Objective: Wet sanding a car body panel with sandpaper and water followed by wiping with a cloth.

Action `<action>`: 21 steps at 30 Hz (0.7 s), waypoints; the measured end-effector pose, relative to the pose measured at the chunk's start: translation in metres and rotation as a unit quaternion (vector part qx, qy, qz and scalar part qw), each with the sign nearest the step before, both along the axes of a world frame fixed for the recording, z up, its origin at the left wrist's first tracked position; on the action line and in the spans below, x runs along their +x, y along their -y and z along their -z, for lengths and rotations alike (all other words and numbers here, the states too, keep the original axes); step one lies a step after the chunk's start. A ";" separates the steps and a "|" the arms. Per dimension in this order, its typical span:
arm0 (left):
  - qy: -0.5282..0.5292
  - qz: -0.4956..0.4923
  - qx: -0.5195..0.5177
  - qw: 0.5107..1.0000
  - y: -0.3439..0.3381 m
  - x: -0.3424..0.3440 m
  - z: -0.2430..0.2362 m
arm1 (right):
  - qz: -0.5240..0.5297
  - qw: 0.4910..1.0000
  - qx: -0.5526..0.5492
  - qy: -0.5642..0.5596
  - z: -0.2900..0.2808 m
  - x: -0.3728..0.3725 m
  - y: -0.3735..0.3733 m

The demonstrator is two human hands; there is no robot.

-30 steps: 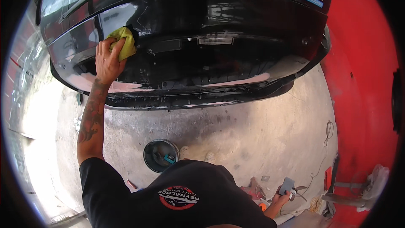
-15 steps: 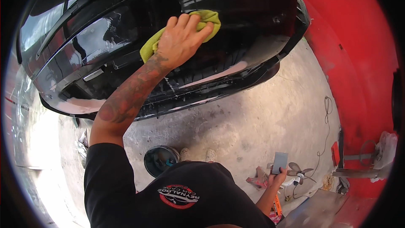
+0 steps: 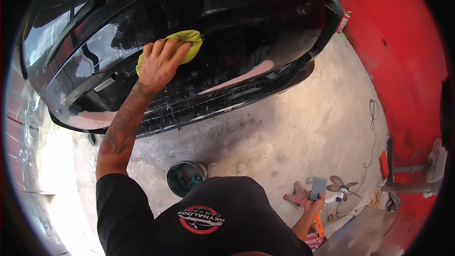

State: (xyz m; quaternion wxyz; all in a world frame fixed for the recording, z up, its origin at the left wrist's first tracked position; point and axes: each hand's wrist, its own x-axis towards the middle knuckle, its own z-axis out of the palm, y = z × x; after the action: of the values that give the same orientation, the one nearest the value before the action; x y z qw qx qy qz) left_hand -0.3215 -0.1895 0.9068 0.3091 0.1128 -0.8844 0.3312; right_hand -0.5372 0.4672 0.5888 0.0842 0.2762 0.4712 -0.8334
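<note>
My left hand (image 3: 160, 64) presses a folded yellow-green cloth (image 3: 190, 43) against the glossy black rear panel (image 3: 251, 38) of a car, fingers curled over it. Water drops and runs show on the panel below the cloth. Pale, dull patches (image 3: 253, 73) mark the car's lower edge. Down at the lower right, my right hand (image 3: 313, 205) grips a flat grey rectangular piece (image 3: 318, 187), held upright away from the car; its exact kind is unclear.
A dark bucket (image 3: 169, 180) with something teal inside stands on the concrete floor near my feet. To the right are a fan (image 3: 342, 187), a loose cable (image 3: 369, 147) and a red wall (image 3: 388, 76). An orange object (image 3: 319, 227) lies beside my right forearm.
My left hand has slid the cloth leftward and slightly down across the black panel. My right hand keeps hold of the grey piece. The view has shifted a little.
</note>
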 end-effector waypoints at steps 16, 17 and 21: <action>-0.036 -0.033 0.067 0.997 -0.037 -0.047 0.000 | -0.084 0.996 -0.005 -0.041 -0.024 -0.019 0.045; -0.054 -0.032 0.095 0.994 -0.038 -0.040 -0.002 | -0.083 0.996 0.003 -0.041 -0.024 -0.018 0.045; -0.082 -0.071 0.173 0.979 -0.032 0.020 -0.001 | -0.045 0.999 0.006 0.013 -0.023 -0.008 0.044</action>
State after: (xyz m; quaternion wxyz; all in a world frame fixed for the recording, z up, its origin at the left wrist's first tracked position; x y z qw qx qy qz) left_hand -0.3020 -0.1574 0.9082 0.3321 0.2541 -0.8894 0.1845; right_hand -0.5448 0.4231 0.6114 0.1264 0.2655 0.4868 -0.8225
